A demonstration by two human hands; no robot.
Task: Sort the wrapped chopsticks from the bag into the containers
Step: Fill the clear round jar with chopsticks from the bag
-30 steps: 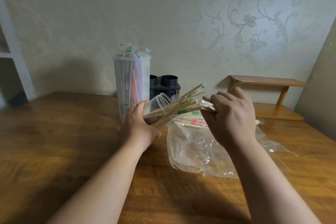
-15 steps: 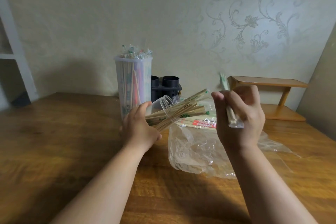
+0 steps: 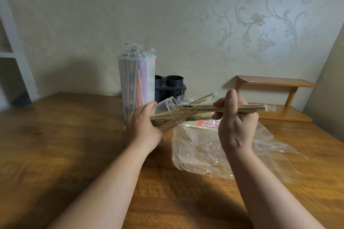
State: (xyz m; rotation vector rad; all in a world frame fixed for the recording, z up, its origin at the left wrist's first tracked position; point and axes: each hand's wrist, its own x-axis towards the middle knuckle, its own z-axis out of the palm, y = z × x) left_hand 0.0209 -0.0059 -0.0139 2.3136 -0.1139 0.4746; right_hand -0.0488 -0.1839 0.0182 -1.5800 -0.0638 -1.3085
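The right hand [image 3: 236,122] has swung its wrapped pair [image 3: 260,110] from nearly upright half a second ago to lying level, the far end now at the mouth of the clear cup [image 3: 165,105]. Thumb and curled fingers pinch that pair near its middle. The left hand [image 3: 141,126] grips the cup, which is tipped toward the right with a bundle of chopsticks [image 3: 176,119] fanning out of it. More red-marked chopsticks [image 3: 202,123] lie on the crumpled plastic bag [image 3: 201,150] on the wooden table [image 3: 65,135]. Behind the cup stands a tall container [image 3: 136,80] packed with chopsticks, with a black holder [image 3: 173,87] just beside it.
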